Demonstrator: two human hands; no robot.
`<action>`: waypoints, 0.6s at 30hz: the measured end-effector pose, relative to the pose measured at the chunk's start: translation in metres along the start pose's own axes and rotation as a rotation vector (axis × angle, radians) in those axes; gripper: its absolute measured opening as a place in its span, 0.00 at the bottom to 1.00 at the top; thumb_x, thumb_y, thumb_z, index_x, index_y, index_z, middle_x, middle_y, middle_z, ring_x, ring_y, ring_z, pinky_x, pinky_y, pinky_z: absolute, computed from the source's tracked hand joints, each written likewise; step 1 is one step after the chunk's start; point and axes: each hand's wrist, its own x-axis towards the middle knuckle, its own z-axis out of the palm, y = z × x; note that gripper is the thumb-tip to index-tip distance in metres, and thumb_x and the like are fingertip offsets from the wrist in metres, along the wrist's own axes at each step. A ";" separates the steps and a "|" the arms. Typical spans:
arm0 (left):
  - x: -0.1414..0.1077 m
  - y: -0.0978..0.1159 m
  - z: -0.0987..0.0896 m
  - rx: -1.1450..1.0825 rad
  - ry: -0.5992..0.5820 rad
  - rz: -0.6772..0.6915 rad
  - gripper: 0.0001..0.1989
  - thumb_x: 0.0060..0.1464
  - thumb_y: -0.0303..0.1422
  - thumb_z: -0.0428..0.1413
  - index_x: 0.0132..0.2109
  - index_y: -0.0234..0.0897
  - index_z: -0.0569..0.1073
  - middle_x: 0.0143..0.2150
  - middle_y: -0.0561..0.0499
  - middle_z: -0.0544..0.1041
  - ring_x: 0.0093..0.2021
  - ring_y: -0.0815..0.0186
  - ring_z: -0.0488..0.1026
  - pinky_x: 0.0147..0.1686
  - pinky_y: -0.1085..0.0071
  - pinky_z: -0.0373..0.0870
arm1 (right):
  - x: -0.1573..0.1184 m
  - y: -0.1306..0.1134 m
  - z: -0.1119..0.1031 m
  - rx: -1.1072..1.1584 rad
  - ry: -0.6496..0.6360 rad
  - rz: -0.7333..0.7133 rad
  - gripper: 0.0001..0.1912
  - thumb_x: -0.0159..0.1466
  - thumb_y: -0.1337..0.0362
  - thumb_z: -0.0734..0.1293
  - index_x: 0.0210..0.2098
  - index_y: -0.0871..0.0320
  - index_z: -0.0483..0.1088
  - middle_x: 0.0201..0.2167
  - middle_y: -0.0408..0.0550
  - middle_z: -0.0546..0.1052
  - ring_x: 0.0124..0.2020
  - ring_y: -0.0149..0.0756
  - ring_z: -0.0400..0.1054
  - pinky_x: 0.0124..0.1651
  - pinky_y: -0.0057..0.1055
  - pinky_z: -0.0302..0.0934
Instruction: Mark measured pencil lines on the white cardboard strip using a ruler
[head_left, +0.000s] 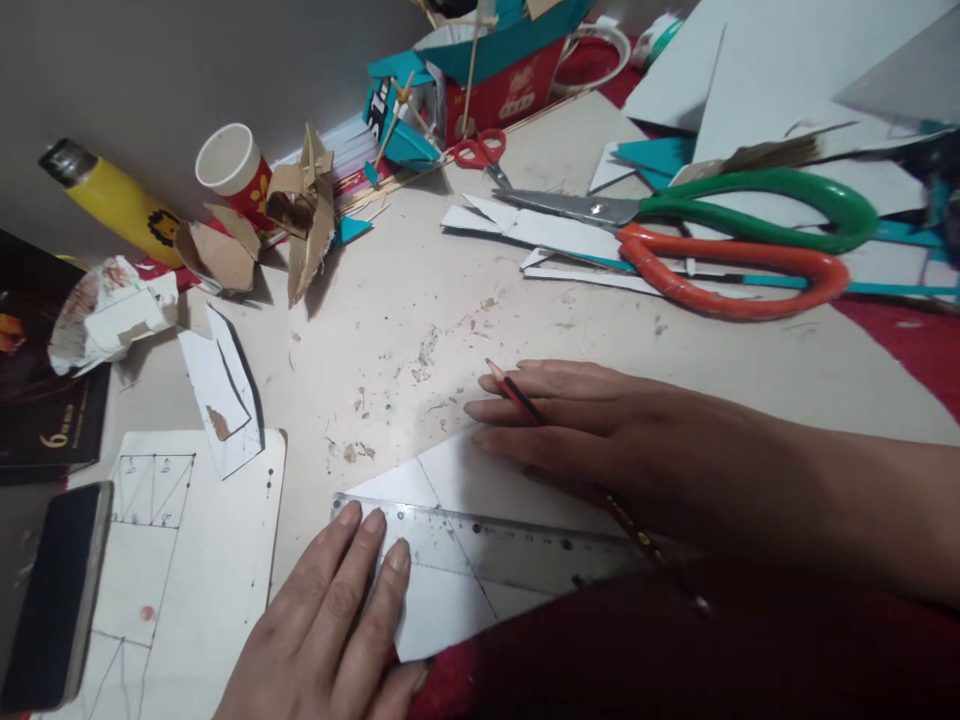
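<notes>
A clear ruler (517, 540) lies across a white piece of card (442, 600) with pencil lines on it. My left hand (337, 600) rests with fingers spread, its fingertips on the ruler's left end. Over the card's upper right part, my right hand (600, 420) reaches in palm down, fingers stretched out. A red and black pencil (517, 397) is tucked between its fingers, point towards the upper left; its middle is hidden by the hand and its far end shows below. Dark red cloth (600, 650) covers the ruler's lower right part.
Big scissors (600, 207) with green and orange handles lie on card scraps at the right, near small red scissors (484, 150). A paper cup (232, 170), yellow bottle (112, 200) and cardboard pieces stand behind. A drawn sheet (217, 560) and phone (56, 600) lie at left.
</notes>
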 end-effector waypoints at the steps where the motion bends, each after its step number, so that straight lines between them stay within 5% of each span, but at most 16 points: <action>1: 0.000 0.000 0.000 0.008 0.006 0.009 0.22 0.62 0.36 0.54 0.57 0.24 0.70 0.59 0.31 0.71 0.65 0.43 0.61 0.53 0.56 0.73 | 0.000 0.000 0.000 -0.037 -0.017 -0.039 0.16 0.69 0.66 0.61 0.55 0.55 0.70 0.59 0.52 0.71 0.64 0.47 0.60 0.66 0.50 0.54; 11: 0.002 -0.002 0.001 0.026 0.032 0.052 0.21 0.62 0.36 0.53 0.54 0.23 0.72 0.57 0.33 0.74 0.66 0.45 0.59 0.64 0.57 0.60 | 0.002 -0.003 -0.006 -0.125 -0.063 -0.080 0.17 0.68 0.65 0.61 0.55 0.62 0.68 0.60 0.58 0.70 0.64 0.51 0.60 0.66 0.51 0.54; 18: -0.002 -0.002 0.001 0.045 0.000 0.055 0.24 0.61 0.38 0.55 0.57 0.23 0.71 0.59 0.32 0.71 0.65 0.44 0.61 0.62 0.57 0.63 | 0.002 -0.004 -0.007 -0.158 -0.074 -0.095 0.16 0.69 0.66 0.58 0.53 0.62 0.69 0.59 0.58 0.71 0.63 0.51 0.61 0.65 0.51 0.56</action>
